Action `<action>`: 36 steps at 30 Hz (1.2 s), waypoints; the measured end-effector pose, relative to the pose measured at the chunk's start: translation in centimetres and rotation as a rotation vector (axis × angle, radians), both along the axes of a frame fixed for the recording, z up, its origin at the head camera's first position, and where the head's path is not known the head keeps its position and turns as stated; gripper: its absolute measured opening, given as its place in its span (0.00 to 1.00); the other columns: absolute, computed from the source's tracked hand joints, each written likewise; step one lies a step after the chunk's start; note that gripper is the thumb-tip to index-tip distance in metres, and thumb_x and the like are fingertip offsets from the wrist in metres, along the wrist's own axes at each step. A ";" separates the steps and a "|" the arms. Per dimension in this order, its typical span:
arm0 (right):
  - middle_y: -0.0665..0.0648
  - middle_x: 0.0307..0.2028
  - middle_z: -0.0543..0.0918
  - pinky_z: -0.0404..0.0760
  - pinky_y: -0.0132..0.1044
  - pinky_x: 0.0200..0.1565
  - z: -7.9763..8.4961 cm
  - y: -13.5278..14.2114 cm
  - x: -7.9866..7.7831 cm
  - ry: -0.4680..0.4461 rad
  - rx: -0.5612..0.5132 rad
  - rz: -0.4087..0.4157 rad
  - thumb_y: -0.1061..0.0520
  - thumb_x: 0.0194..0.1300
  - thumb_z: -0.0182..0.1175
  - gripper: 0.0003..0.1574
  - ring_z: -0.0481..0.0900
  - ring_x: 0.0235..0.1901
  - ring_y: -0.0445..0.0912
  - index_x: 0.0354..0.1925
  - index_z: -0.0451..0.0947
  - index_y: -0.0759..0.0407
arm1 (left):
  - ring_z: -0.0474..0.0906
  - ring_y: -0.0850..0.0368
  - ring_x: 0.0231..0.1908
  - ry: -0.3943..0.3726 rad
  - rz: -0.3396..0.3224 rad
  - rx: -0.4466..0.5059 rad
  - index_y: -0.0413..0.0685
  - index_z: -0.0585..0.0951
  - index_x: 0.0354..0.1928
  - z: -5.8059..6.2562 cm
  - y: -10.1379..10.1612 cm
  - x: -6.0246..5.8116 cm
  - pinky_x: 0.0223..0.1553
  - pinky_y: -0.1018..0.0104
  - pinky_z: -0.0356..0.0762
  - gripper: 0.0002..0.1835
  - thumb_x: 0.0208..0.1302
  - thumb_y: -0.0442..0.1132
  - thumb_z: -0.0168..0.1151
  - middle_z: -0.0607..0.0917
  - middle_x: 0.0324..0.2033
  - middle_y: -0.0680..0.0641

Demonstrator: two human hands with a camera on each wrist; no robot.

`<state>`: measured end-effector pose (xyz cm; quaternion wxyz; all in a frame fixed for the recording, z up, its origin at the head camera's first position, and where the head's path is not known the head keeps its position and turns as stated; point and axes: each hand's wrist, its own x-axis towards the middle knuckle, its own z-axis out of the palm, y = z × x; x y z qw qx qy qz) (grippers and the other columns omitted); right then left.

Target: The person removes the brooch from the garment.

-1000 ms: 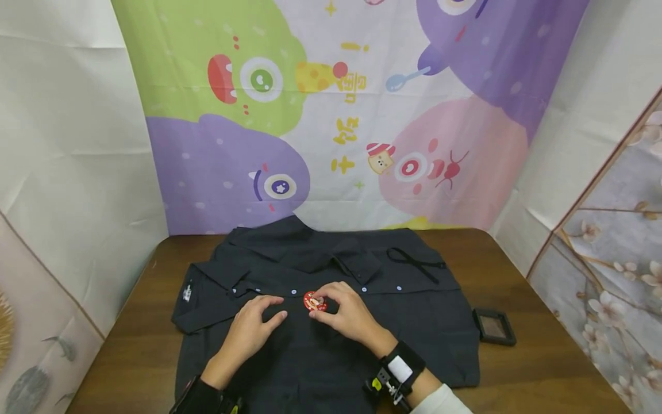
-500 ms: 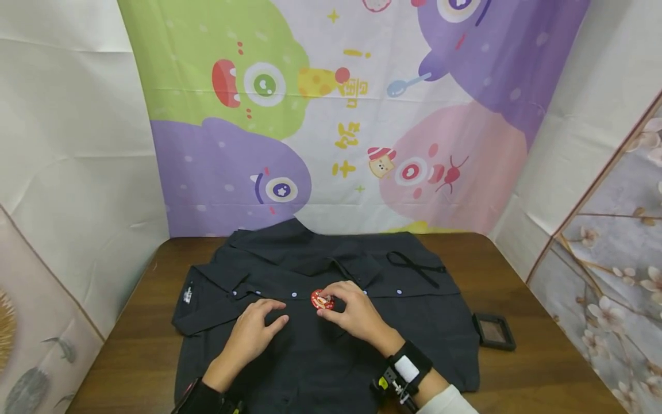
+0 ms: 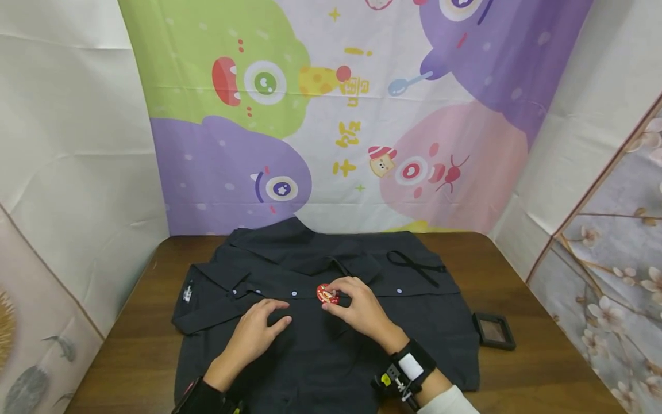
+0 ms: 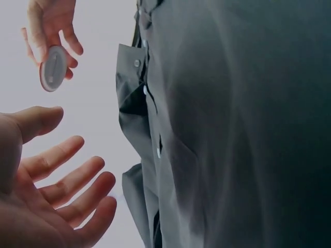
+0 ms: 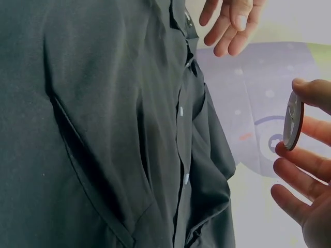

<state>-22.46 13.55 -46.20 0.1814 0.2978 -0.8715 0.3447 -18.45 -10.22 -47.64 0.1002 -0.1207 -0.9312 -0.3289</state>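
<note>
My right hand pinches a round red pin badge at its edge between thumb and fingers, over the front of a dark button-up shirt. The badge's pale back faces the left wrist camera, with its pin running across it. From the right wrist camera it appears nearly edge-on, held up off the cloth. To the left, my left hand hovers over the shirt with relaxed, spread fingers and nothing in them. The shirt lies spread out, its row of small light buttons running sideways behind my hands.
A thin black cord lies on the shirt at the back right. Beside the hem, a small black frame sits on the wooden table. A cartoon-printed cloth hangs behind the table.
My right hand has shifted to the right over the shirt, carrying the badge with it. My left hand has stayed almost in place, and the shirt lies as before.
</note>
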 end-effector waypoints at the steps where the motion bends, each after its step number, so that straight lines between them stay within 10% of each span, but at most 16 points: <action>1: 0.48 0.41 0.82 0.78 0.41 0.42 0.1 0.1 0.0 0.002 -0.007 -0.001 0.48 0.49 0.70 0.18 0.74 0.41 0.40 0.40 0.81 0.50 | 0.75 0.46 0.50 -0.005 -0.007 0.002 0.48 0.82 0.46 0.1 0.0 0.0 0.51 0.44 0.72 0.15 0.56 0.44 0.65 0.82 0.47 0.45; 36: 0.48 0.42 0.83 0.81 0.44 0.42 0.8 2.0 0.6 -0.062 -0.037 -0.050 0.48 0.50 0.69 0.19 0.77 0.42 0.41 0.42 0.81 0.50 | 0.75 0.46 0.51 -0.043 0.014 0.010 0.46 0.75 0.55 0.3 -0.4 -0.1 0.51 0.45 0.72 0.24 0.57 0.44 0.64 0.81 0.49 0.42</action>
